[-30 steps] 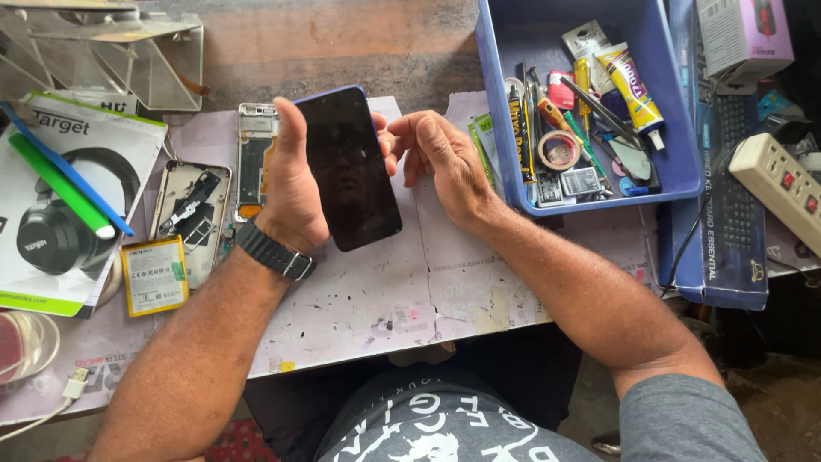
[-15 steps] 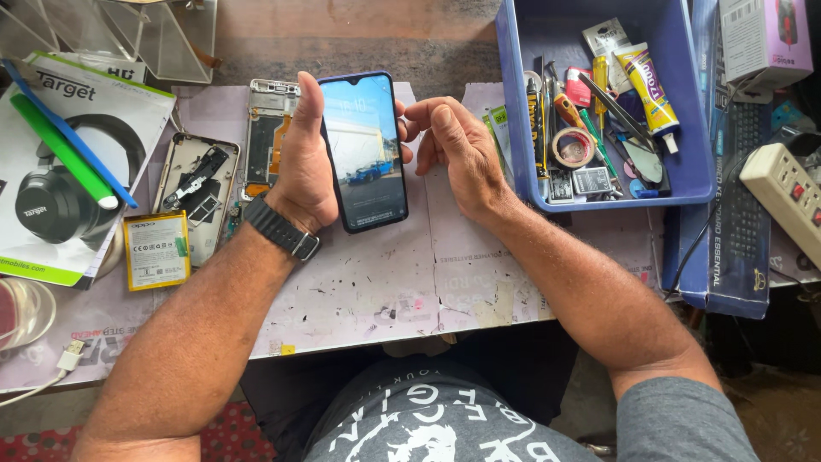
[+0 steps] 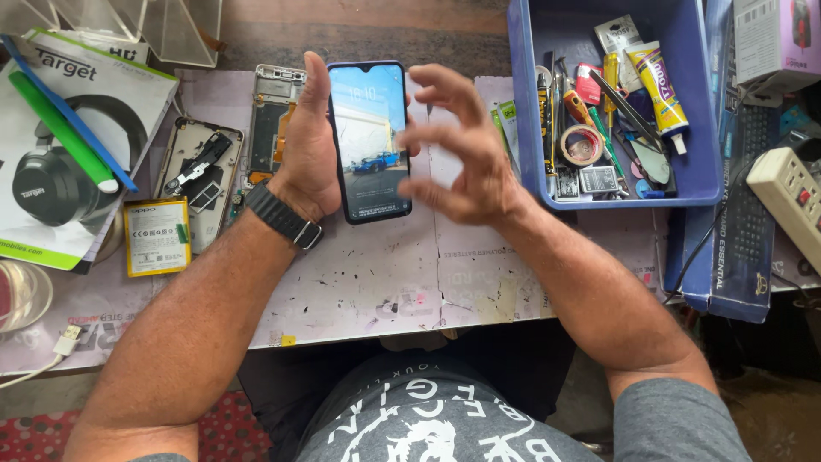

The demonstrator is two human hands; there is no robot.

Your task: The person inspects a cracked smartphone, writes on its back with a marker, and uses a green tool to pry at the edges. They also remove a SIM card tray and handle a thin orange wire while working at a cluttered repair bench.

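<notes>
My left hand [image 3: 308, 162] clamps the lit phone [image 3: 369, 141] face-up over the bench [image 3: 376, 282] so I can read it; my right hand [image 3: 462, 150], fingers spread, hovers at its three o'clock.

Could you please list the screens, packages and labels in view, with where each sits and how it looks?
Phone: in the left hand, lit screen with a blue car.
Headphone box: far left, white and green, pictured black headphones.
Battery: beside the box, yellow label.
Glue tube: in the blue bin, yellow and white.
Keyboard box: right, dark blue.
</notes>
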